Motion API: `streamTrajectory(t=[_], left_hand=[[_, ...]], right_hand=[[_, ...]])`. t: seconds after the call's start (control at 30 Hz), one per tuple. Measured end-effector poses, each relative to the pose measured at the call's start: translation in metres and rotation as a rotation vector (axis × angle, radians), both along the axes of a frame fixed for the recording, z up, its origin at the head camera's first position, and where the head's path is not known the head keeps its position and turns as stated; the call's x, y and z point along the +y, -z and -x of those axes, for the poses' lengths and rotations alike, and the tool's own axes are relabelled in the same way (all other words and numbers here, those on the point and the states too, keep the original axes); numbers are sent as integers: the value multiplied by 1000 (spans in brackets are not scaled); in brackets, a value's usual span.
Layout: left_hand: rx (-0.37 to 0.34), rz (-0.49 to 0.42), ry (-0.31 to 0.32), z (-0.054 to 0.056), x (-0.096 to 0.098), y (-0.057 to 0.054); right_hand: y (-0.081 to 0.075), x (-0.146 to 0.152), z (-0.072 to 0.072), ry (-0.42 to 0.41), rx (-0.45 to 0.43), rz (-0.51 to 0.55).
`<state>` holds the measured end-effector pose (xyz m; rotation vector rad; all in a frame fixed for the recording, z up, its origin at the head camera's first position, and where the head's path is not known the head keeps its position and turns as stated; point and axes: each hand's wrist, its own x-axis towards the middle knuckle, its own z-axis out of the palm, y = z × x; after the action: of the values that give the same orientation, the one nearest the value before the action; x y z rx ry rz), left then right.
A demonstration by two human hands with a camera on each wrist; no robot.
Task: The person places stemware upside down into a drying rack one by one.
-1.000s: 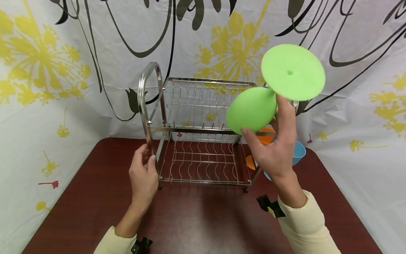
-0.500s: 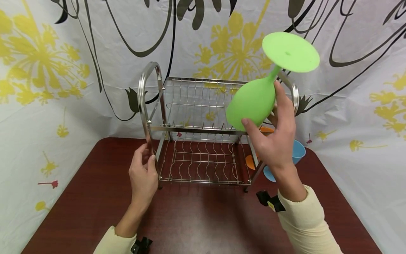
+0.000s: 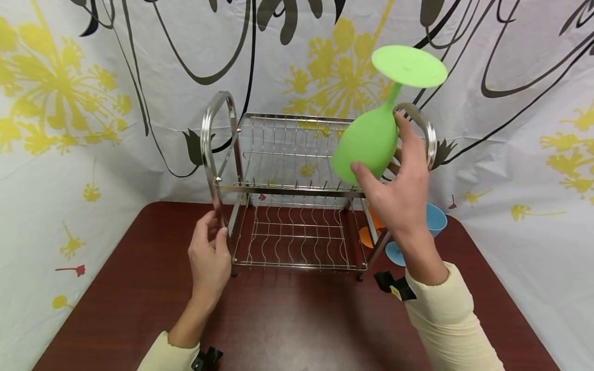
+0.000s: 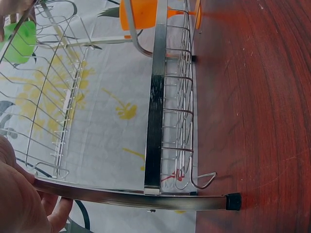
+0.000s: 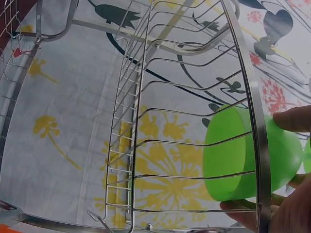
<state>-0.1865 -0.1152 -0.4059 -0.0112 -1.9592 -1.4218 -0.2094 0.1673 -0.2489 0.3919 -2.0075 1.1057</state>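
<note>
A green wine glass (image 3: 368, 141) is held upside down and tilted by my right hand (image 3: 401, 185), its round foot up and its bowl's mouth toward the rack's upper tier. In the right wrist view the bowl (image 5: 226, 153) shows behind the upper tier's wires, the fingers around its sides. My left hand (image 3: 211, 252) grips the left post of the two-tier metal dish rack (image 3: 292, 191); its thumb lies on the near side of the tube. The left wrist view has the left hand (image 4: 24, 194) at the same curved tube, with the green bowl (image 4: 22, 42) at the far end.
Behind the rack's right side stand an orange goblet (image 3: 366, 236) and a blue goblet (image 3: 436, 220), partly hidden by the rack and right arm. The dark red table (image 3: 278, 319) meets a flower-printed cloth (image 3: 153, 77) at the back.
My right hand has turned the green wine glass more upright with its foot up, and shifted it slightly left. The left hand stays on the rack post.
</note>
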Motion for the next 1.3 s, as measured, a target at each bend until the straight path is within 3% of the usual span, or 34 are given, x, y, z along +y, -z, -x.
streamTrajectory(t=[0.33, 0.63, 1.3], left_hand=[[9, 5, -7, 0, 0, 1], [4, -2, -8, 0, 0, 2], [13, 2, -2, 0, 0, 0]], right_hand=[[-9, 0, 4, 107, -133, -105], [-21, -2, 6, 173, -329, -184], [-30, -5, 20, 182, -535, -265]])
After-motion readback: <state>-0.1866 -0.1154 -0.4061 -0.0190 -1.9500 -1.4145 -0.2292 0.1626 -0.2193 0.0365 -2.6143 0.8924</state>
